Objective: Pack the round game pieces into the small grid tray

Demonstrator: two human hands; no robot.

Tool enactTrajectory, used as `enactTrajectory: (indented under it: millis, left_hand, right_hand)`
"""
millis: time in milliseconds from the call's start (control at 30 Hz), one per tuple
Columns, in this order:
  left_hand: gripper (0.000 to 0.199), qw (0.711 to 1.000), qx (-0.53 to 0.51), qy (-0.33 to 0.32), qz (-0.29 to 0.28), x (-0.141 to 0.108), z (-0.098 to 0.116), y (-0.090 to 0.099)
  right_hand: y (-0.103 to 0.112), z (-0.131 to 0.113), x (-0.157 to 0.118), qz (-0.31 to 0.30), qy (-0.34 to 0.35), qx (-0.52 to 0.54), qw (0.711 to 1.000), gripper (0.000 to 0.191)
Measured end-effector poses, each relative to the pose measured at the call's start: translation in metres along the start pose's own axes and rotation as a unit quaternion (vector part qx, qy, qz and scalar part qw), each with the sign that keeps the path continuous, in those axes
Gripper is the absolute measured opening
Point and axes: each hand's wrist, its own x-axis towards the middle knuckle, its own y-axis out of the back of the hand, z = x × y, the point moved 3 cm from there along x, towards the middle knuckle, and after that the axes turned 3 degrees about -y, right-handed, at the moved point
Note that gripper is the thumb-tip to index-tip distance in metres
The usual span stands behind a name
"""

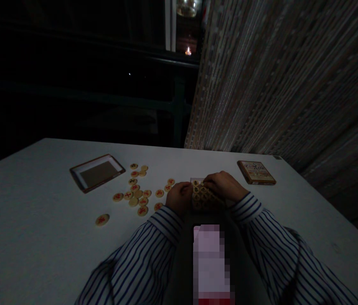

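Several round black-marked xiangqi pieces [200, 195] lie in rows in a small shallow box [197, 179] between my two hands. My left hand [179, 198] is closed against the box's left side, its fingers curled and partly hidden. From the right, my right hand [225, 186] reaches over the box with its fingertips pinched on a piece at the far row; the piece itself is mostly covered. Loose red-marked xiangqi pieces [142, 210] are scattered left of my left hand, some face down. One lone piece [102, 219] rests nearer the left front.
An open rectangular lid or tray [81, 183] lies at the left of the white table [51, 228]. A closed decorated box [256, 172] sits at the right. Below my hands is a lit phone [212, 262], its screen blurred. A string curtain [245, 76] hangs beyond the table.
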Motion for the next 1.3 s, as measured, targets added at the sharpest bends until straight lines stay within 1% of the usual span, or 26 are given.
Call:
enactTrajectory:
  millis: [233,400,633,867,1100,1200,1300]
  left_hand:
    - [0.02,1.0,0.004,-0.009,0.001,0.001,-0.002,0.0]
    - [0.021,1.0,0.0,-0.008,-0.008,0.001,-0.003,-0.001]
    - [0.022,1.0,-0.02,-0.014,-0.01,0.001,-0.007,-0.002]
    - [0.022,0.999,0.029,-0.018,-0.014,0.002,-0.003,0.0]
    - [0.021,1.0,0.014,-0.013,-0.01,0.002,-0.006,-0.001]
    - [0.02,1.0,0.0,-0.009,-0.009,0.002,-0.007,-0.001]
    - [0.02,1.0,0.011,-0.017,-0.008,0.002,-0.006,0.0]
  right_hand:
    - [-0.003,0.0,0.002,0.006,0.007,-0.005,1.0,0.03]
    - [-0.004,-0.001,0.003,-0.003,0.016,-0.011,1.0,0.03]
    - [-0.001,-0.006,0.002,-0.017,0.012,-0.049,0.999,0.03]
    - [0.0,-0.007,0.001,-0.016,0.012,-0.097,0.995,0.032]
    - [-0.001,-0.013,0.004,-0.011,-0.019,-0.116,0.993,0.036]
    - [0.0,-0.014,0.005,-0.017,-0.029,-0.119,0.992,0.036]
    - [-0.001,-0.015,0.005,-0.024,-0.029,-0.119,0.992,0.037]
